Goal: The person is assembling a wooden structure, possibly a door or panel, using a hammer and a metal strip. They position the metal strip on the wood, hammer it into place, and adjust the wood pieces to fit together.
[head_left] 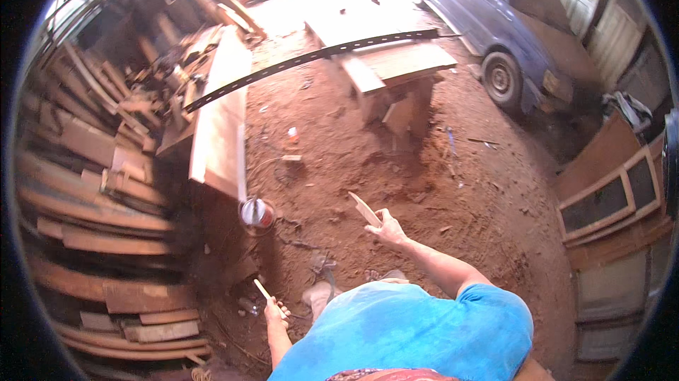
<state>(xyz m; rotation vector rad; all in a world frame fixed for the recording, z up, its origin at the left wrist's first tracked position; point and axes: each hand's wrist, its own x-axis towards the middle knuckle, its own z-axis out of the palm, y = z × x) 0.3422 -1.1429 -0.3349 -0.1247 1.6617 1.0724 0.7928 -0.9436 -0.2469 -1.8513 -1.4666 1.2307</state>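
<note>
Low on the left, my left hand (276,310) is closed round a short pale stick (262,288) that points up and away from me. My right hand (387,229) is out in front of my body, gripping a flat wooden piece (363,209) with a tapered end. Both held pieces are in the air, apart from each other. Nearest to the left hand is a tin can (257,214) with a reddish side and something pale at its top, standing by the end of a long board (225,133).
A long black slotted metal bar (283,63) spans from the left board to a wooden bench (417,60). Stacked planks (113,243) fill the left side. A blue car (509,34) stands at far right; framed panels (608,200) lean nearer. Sawdust and scraps cover the ground.
</note>
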